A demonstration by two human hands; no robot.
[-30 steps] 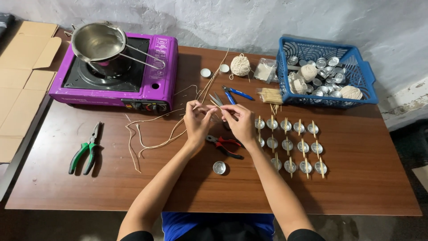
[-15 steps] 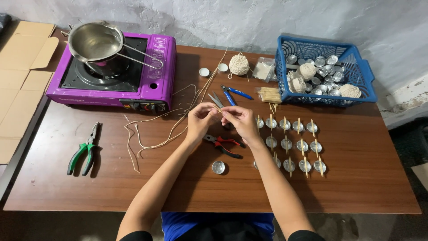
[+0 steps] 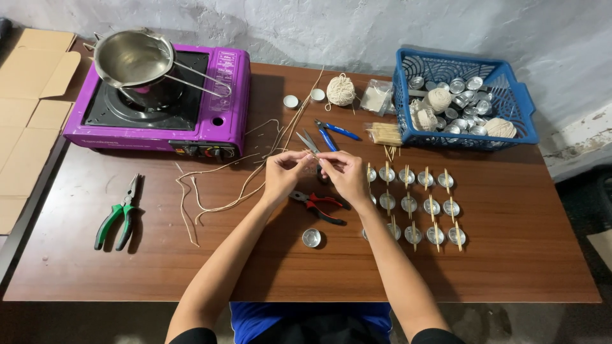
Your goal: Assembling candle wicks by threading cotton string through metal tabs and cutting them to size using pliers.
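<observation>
My left hand (image 3: 284,172) and my right hand (image 3: 344,173) meet over the middle of the brown table (image 3: 127,267). Together their fingertips pinch a thin wooden stick with a pale wick string (image 3: 312,155) between them. Just below the hands lie red-handled pliers (image 3: 319,206) and a single small metal cup (image 3: 312,237). To the right stand rows of small metal cups (image 3: 411,205), each with a stick across its top. Loose wick strings (image 3: 210,191) trail off to the left.
A purple portable stove (image 3: 159,102) with a steel pot (image 3: 134,58) sits at back left. A blue basket (image 3: 462,105) holds metal cups and string balls at back right. Green pliers (image 3: 116,213), blue cutters (image 3: 331,134), a string ball (image 3: 340,90) and a stick bundle (image 3: 386,134) lie around.
My two hands have drawn slightly closer together around the stick and wick. The view has shifted a little; nothing else on the table has moved.
</observation>
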